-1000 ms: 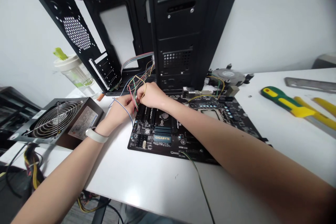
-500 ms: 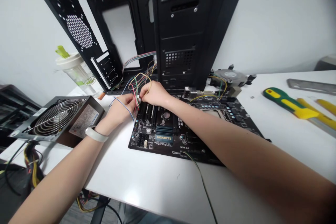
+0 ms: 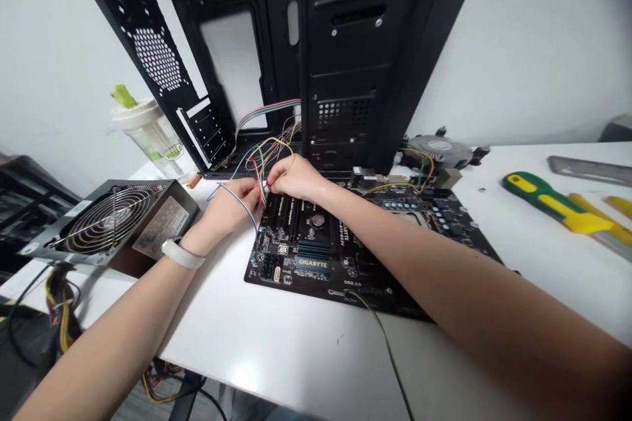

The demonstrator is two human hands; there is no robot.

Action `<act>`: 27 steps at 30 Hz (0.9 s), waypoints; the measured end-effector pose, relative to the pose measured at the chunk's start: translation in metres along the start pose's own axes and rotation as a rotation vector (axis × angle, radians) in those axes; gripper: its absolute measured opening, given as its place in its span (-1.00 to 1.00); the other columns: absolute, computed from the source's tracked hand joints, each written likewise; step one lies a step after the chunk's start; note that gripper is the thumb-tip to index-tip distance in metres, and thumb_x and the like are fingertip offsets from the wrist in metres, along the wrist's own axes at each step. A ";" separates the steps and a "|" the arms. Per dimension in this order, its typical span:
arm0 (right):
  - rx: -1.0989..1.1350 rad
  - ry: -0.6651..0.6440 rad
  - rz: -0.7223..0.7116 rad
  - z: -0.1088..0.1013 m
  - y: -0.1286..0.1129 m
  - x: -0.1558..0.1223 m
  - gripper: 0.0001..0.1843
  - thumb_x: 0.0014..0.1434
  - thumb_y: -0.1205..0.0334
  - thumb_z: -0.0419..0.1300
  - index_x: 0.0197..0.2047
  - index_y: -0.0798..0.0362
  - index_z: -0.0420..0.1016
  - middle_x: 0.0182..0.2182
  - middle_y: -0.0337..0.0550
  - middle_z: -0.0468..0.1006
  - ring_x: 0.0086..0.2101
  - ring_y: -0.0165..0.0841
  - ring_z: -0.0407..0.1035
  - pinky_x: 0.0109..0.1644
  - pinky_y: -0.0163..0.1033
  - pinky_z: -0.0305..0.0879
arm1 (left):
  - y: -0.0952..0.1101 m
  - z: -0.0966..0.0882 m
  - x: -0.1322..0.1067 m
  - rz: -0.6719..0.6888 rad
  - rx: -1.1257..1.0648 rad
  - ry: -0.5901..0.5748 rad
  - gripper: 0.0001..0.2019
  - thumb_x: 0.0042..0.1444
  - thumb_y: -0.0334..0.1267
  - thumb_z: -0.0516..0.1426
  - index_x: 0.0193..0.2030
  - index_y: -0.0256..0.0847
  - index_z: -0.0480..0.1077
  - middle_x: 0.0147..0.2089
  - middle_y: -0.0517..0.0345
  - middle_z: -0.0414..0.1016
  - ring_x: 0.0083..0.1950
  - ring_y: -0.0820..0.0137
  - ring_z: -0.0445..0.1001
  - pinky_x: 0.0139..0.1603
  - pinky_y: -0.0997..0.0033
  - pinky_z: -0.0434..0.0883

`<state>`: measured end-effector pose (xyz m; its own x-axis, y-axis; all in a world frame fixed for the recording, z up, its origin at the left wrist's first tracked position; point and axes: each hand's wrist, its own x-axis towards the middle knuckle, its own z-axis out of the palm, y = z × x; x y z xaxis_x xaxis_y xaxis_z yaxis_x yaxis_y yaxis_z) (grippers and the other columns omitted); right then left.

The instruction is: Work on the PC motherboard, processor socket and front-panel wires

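Fingers of the left hand (image 3: 232, 200) and the right hand (image 3: 296, 177) are pinched narrow on the coloured wires (image 3: 264, 148). These wires run from the black case (image 3: 345, 46) to the far left corner of the motherboard (image 3: 316, 256) on the desk (image 3: 276, 342). Fingertips and any plug are hidden behind the knuckles.

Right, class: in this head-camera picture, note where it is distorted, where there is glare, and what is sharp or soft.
Head view: wide-angle bending makes the tall black metal computer case splay outward; head view: soft even light, a pale glare patch on the white table; head view: black motherboard lettering sharp, left hand and right hand on thin coloured wires clear, nearest forearm soft.
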<state>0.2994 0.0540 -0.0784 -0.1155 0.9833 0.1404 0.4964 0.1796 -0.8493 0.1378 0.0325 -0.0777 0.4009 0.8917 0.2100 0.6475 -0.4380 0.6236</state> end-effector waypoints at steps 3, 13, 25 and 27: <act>-0.018 -0.009 -0.033 0.001 0.001 0.000 -0.80 -0.20 0.56 0.26 -0.48 0.11 0.61 -0.59 -0.31 0.51 -0.51 -0.51 0.35 -0.40 -0.41 0.25 | 0.000 0.000 0.000 -0.002 0.007 0.000 -0.68 0.08 -0.07 0.01 -0.52 -0.27 0.33 -0.58 0.19 0.33 -0.51 0.46 0.24 -0.51 0.50 0.15; -0.244 -0.020 -0.123 0.000 -0.009 -0.009 -0.82 -0.13 0.49 0.20 -0.54 0.06 0.58 -0.56 -0.22 0.50 -0.45 -0.40 0.35 -0.30 -0.30 0.25 | 0.002 -0.001 0.002 -0.032 0.074 0.002 -0.75 0.05 -0.18 0.00 -0.55 -0.26 0.31 -0.59 0.18 0.37 -0.52 0.45 0.27 -0.51 0.49 0.16; -0.295 -0.004 -0.075 0.002 -0.017 -0.015 -0.85 -0.13 0.46 0.21 -0.45 0.11 0.59 -0.45 -0.05 0.55 -0.36 -0.23 0.42 -0.27 -0.20 0.27 | 0.014 -0.017 -0.002 -0.092 0.288 -0.063 -0.87 -0.06 -0.26 0.10 -0.43 -0.27 0.42 -0.49 0.13 0.46 -0.47 0.38 0.35 -0.45 0.44 0.20; -0.242 -0.035 -0.099 0.001 -0.012 -0.012 -0.84 -0.13 0.49 0.20 -0.48 0.11 0.58 -0.48 -0.12 0.55 -0.37 -0.30 0.43 -0.27 -0.26 0.27 | 0.017 -0.015 -0.005 -0.081 0.303 -0.089 -0.89 -0.04 -0.28 0.10 -0.44 -0.26 0.41 -0.49 0.15 0.47 -0.47 0.38 0.36 -0.45 0.44 0.21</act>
<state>0.2940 0.0402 -0.0704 -0.2013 0.9599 0.1953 0.6721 0.2804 -0.6853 0.1376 0.0226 -0.0568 0.3871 0.9173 0.0939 0.8375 -0.3923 0.3804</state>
